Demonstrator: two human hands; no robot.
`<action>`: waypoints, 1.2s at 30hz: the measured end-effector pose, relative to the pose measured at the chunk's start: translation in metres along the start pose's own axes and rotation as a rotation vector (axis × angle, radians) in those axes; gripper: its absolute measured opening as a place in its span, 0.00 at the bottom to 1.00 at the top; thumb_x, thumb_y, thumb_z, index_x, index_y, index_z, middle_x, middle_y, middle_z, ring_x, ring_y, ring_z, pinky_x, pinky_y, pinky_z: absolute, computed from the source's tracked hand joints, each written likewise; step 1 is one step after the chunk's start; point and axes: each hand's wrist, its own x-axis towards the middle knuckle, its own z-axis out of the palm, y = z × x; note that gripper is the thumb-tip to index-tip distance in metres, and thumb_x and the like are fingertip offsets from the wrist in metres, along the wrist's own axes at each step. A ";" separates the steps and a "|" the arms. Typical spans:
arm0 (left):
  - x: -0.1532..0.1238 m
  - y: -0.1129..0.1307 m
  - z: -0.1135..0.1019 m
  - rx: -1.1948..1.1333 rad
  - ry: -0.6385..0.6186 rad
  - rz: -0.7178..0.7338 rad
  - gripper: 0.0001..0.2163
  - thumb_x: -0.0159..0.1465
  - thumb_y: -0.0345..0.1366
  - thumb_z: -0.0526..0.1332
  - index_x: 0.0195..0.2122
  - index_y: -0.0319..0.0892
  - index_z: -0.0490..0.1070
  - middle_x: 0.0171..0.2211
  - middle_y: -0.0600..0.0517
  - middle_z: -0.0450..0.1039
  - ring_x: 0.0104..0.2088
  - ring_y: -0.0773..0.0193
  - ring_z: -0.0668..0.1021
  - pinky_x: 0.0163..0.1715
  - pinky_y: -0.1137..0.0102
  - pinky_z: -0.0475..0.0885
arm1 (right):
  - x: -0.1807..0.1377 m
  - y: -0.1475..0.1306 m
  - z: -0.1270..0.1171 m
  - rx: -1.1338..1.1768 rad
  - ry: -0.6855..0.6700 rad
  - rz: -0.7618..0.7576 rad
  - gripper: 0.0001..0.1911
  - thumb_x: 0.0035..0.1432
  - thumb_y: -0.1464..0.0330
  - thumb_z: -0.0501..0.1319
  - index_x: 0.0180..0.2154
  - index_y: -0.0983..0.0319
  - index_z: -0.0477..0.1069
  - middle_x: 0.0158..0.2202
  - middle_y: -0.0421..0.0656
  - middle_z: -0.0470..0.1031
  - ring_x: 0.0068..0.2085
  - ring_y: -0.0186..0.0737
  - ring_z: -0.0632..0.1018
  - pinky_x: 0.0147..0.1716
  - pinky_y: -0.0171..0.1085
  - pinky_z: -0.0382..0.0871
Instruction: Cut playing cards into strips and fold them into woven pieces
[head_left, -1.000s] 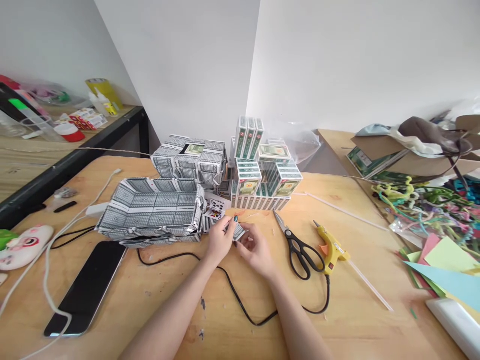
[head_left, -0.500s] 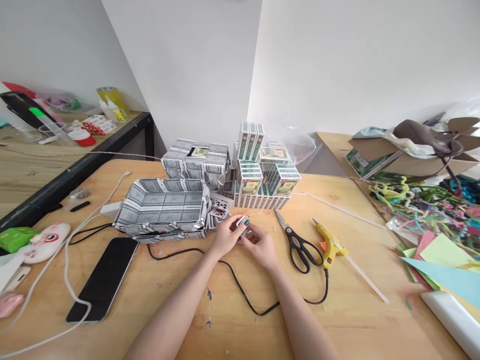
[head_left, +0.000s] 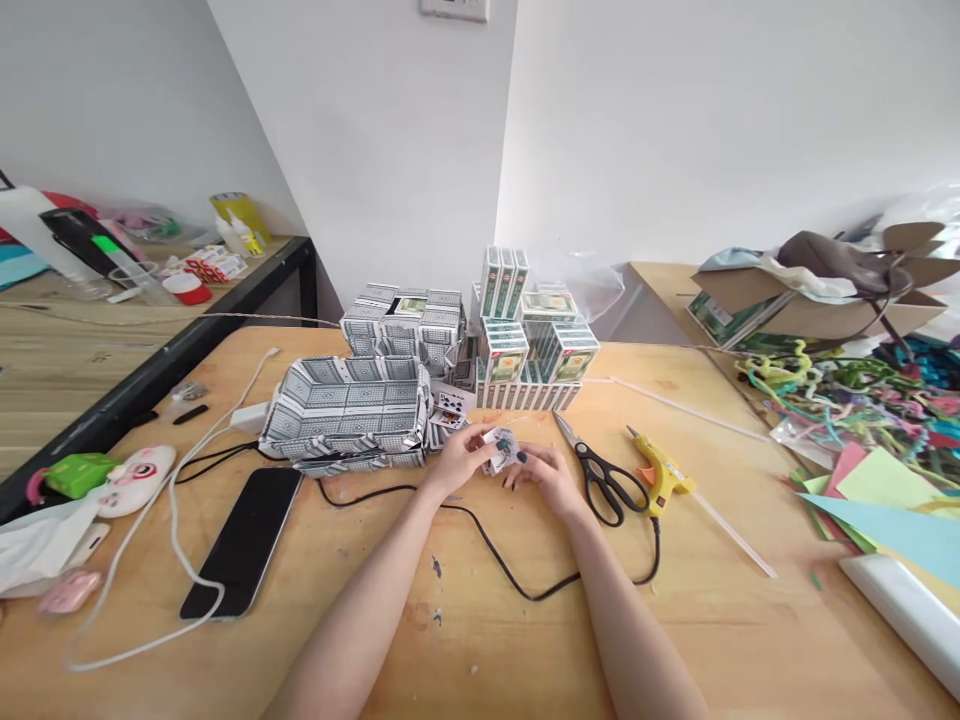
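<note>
My left hand is closed on a small folded playing card, whose printed face shows between my hands. Right beside the card is my right hand, its fingers curled and a little apart. Whether a fingertip touches the card's edge, I cannot tell. Behind my left hand, loose playing cards lean beside a tray-like box built of folded cards. Scissors with black handles lie to the right of my right hand, next to a yellow glue gun.
A second card-built block and stacked card packs stand at the back. The glue gun's black cord crosses in front of my hands. At left lie a phone and white cable; at right, pipe cleaners and coloured paper.
The folded card has turned so that its face shows more. My right hand has drawn slightly right, its fingers loosening from the card. The view has shifted a little.
</note>
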 end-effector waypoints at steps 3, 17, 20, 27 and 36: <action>0.001 0.000 0.001 0.055 0.023 0.039 0.11 0.56 0.36 0.57 0.38 0.37 0.71 0.36 0.48 0.73 0.35 0.63 0.74 0.34 0.70 0.68 | 0.002 0.005 0.000 0.096 0.077 0.005 0.19 0.51 0.57 0.55 0.28 0.68 0.71 0.20 0.47 0.74 0.22 0.41 0.75 0.22 0.37 0.67; -0.007 -0.001 0.016 0.695 0.166 0.449 0.13 0.59 0.26 0.51 0.42 0.44 0.70 0.40 0.50 0.72 0.42 0.64 0.73 0.42 0.67 0.67 | -0.041 -0.040 -0.046 -1.013 0.777 0.047 0.10 0.48 0.66 0.55 0.32 0.61 0.71 0.30 0.45 0.77 0.32 0.45 0.76 0.33 0.42 0.67; -0.007 0.000 0.017 0.811 0.108 0.522 0.14 0.57 0.23 0.51 0.38 0.44 0.71 0.39 0.49 0.71 0.41 0.63 0.72 0.42 0.66 0.67 | -0.056 -0.044 -0.062 -1.200 0.734 0.198 0.09 0.42 0.71 0.56 0.29 0.61 0.71 0.32 0.49 0.76 0.35 0.50 0.75 0.33 0.44 0.66; -0.008 0.004 0.020 0.965 0.042 0.648 0.11 0.59 0.26 0.52 0.38 0.44 0.71 0.38 0.48 0.71 0.43 0.61 0.71 0.45 0.61 0.66 | -0.059 -0.027 -0.064 -1.405 0.731 0.255 0.13 0.40 0.69 0.57 0.33 0.61 0.68 0.34 0.53 0.74 0.35 0.53 0.75 0.28 0.43 0.65; -0.008 -0.002 0.021 0.983 0.002 0.672 0.11 0.60 0.25 0.50 0.38 0.40 0.71 0.43 0.49 0.72 0.48 0.62 0.70 0.51 0.61 0.62 | -0.059 -0.036 -0.069 -0.852 0.720 0.385 0.14 0.38 0.66 0.62 0.31 0.60 0.64 0.29 0.50 0.75 0.28 0.49 0.76 0.23 0.42 0.66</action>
